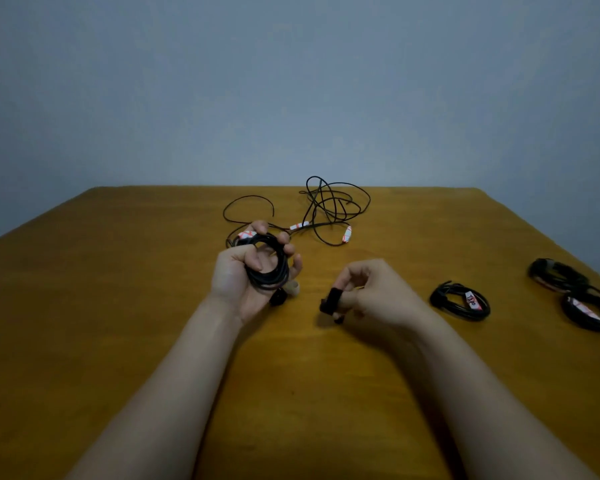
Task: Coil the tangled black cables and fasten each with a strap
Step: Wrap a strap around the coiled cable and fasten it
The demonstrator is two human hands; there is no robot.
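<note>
The left hand (243, 275), palm up, grips a coil of black cable (269, 268) just above the table (118, 306). The ring is tipped toward the person, and its loose tail runs away to the tangle (333, 206) by the far edge. The right hand (378, 292) pinches a black strap (330, 301), which seems to hang with its long axis up and down. Three bundled coils (459, 302) sit along the right edge. The widest stretch of tabletop lies on the left.

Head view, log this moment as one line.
left hand: grips coiled cable | right hand: pinches strap | tangled cables: on table
</note>
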